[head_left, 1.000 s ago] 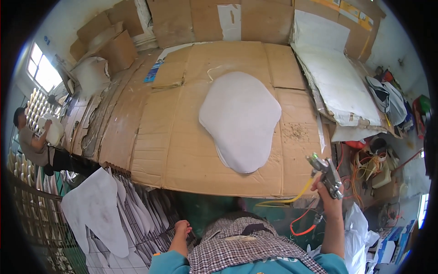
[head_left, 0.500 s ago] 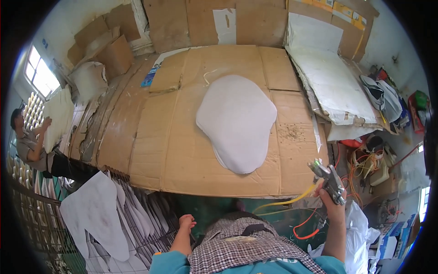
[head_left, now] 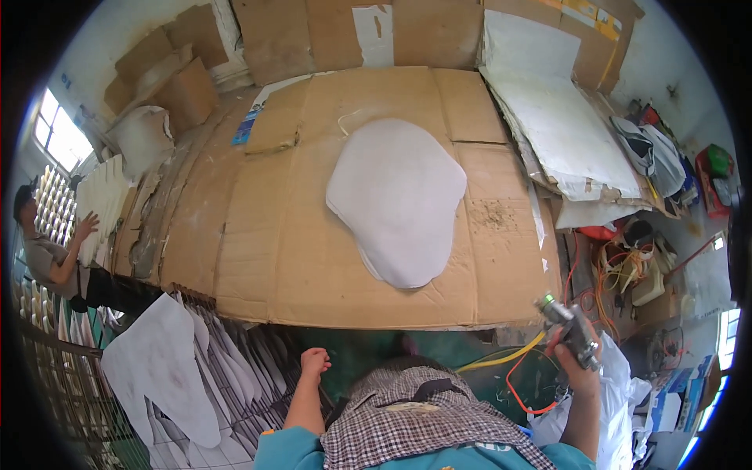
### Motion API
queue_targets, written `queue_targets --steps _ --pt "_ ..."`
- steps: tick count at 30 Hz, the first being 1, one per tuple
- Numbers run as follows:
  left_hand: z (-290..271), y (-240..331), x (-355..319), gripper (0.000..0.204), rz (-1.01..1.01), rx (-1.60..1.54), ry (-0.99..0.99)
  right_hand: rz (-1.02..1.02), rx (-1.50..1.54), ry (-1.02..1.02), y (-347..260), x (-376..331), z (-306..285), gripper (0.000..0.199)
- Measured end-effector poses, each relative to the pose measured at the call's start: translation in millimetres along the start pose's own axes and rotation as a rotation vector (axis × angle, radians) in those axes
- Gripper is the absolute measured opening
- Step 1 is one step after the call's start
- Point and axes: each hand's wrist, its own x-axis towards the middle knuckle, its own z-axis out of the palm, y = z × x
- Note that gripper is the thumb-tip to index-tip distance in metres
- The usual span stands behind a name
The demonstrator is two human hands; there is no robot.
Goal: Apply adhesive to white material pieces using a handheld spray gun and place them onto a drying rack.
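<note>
Straight ahead being twelve o'clock, the pad (head_left: 395, 196) lies flat at twelve on the cardboard (head_left: 251, 266), well apart from both my hands. My right hand (head_left: 576, 356) is clamped around the spray gun (head_left: 570, 330), between two and three o'clock, just off the table's near edge; the gun's green end points toward eleven. My left hand (head_left: 316, 362), at nine, has its fingers curled together, and I see nothing in it.

To handle the gun well, I judge I should keep my grip firm, my wrist steady and my left hand out of the line of the green end. The yellow hose (head_left: 501, 355) sags just left of the gun and the red hose (head_left: 513, 385) loops below it; either could snag on the table edge or drag over the pad, so I want them kept slack and low.

At one o'clock, dark crumbs (head_left: 491, 213) lie just beside the pad and could stick to it; farther out that way are stacked sheets (head_left: 564, 133). A cable tangle (head_left: 619, 274) sits at two, a plastic bag (head_left: 619, 392) at three. The rack (head_left: 235, 368) of pale pieces crowds my nine o'clock. A co-worker (head_left: 48, 254) stands at ten, well apart.
</note>
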Motion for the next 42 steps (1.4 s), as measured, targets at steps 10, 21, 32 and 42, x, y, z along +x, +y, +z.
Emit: queue_targets --steps 10,21,32,42 --pt "44 117 -12 0.012 0.388 0.010 -0.174 0.081 -0.032 -0.280 3 -8 -11 0.052" --pt "183 176 3 0.033 0.641 0.525 0.108 0.077 -0.051 -0.303 3 1 -24 0.054" --pt "215 166 1 0.033 0.674 0.518 0.148 -0.034 0.095 -0.005 4 45 -4 0.049" --pt "218 173 -24 0.039 0.185 0.271 -0.289 -0.070 0.095 -0.014 15 55 -2 0.054"
